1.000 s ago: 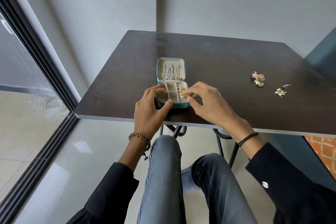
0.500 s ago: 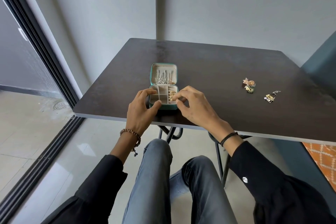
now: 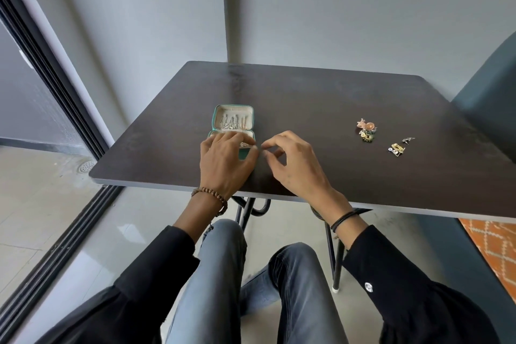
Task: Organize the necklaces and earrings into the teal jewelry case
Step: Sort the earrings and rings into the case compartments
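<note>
One dark bench (image 3: 321,98) fills the middle of the view, its near edge running just past both wrists and its far edge against the grey wall. Its middle and far part are bare, as is the strip between the case and the earrings.

Two hands reach over the near edge. The left hand (image 3: 226,162) lies flat across the base of the case, fingers fairly straight and spread over the compartments, its grip slack rather than closed round anything. The right hand (image 3: 298,167) hangs just right of the case with curled fingers, thumb and forefinger tips close together; whether that grip pinches anything I cannot tell.

One teal jewelry case (image 3: 215,120) sits left of centre, near the front edge. It lies open, its lid laid back, cream lining up. Silvery necklaces (image 3: 233,121) hang in a row inside the lid; the base is mostly hidden.

Three small lots of earrings lie well to the right: a rose-gold and green cluster (image 3: 366,129), a gold piece (image 3: 396,148), a tiny silver piece (image 3: 409,139).
</note>
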Tool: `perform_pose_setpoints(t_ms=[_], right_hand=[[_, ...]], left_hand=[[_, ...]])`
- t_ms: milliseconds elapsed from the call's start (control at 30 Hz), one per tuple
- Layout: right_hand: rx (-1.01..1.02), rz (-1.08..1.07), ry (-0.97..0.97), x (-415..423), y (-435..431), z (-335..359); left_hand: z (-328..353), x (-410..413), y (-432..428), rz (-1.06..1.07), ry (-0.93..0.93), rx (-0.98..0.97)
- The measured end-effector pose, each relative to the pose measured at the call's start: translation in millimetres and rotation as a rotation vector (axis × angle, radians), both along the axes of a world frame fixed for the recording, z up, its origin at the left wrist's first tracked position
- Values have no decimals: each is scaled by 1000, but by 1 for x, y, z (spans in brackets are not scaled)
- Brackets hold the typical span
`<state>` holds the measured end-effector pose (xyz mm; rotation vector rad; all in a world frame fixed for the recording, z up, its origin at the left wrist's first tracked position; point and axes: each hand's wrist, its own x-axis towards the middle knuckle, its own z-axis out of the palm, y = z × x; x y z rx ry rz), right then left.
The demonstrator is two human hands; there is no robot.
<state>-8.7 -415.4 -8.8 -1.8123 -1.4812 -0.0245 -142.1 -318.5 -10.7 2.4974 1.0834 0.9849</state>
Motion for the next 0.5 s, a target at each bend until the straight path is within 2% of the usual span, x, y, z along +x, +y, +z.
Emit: perform_pose_setpoints(t_ms=[333,400,500], right_hand=[[-1,-221,34,81,-62,2],[5,-296,39,102,-77,2],[25,-423,49,132,-99,-3]], left_hand=[[8,88,-43,-215,30,12],[6,110,-54,-295,47,-52],[1,141,-69,-446,-2,-283]])
